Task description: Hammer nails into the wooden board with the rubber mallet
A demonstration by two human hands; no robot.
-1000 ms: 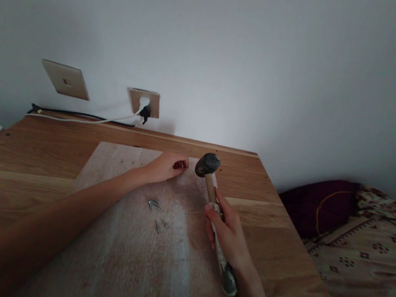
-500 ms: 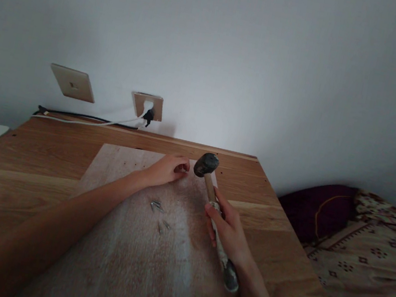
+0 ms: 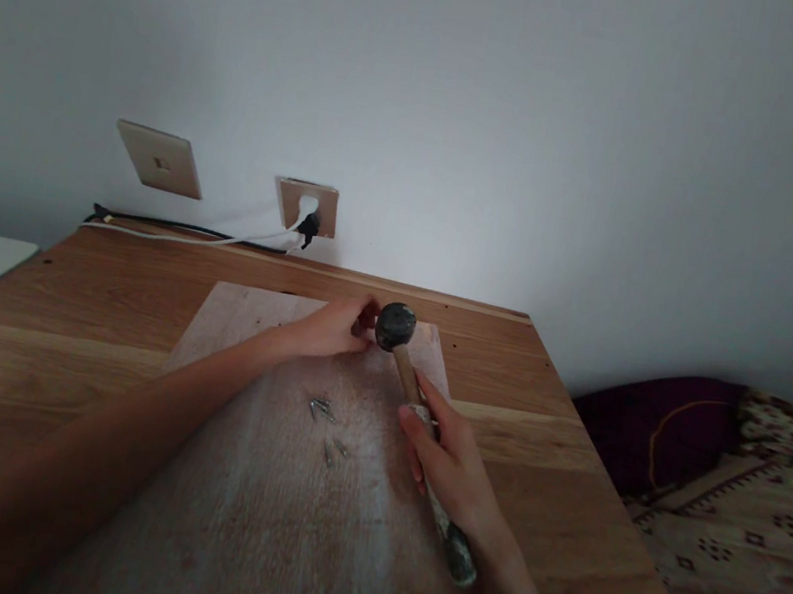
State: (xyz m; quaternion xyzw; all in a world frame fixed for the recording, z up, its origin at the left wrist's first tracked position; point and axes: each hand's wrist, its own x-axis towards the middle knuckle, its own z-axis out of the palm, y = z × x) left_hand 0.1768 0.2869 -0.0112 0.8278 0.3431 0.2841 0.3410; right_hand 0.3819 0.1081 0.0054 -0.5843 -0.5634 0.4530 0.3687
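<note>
A hammer with a thick dark head and a worn wooden handle is in my right hand, whose fingers wrap round the handle. Its head is right beside the fingertips of my left hand, over the far part of a pale board. My left fingers are pinched together near the board's surface; what they hold is hidden behind the fingers and the hammer head. Several small metal nails lie loose on the board between my forearms.
Under the board is a wooden tabletop that meets the wall. White and black cables run along its back edge to a wall socket. A switch plate is further left. Patterned cloth lies beyond the right edge.
The hammer head has moved left and slightly down, up to my left fingertips. My left hand keeps its pinch in about the same spot. The view has shifted slightly.
</note>
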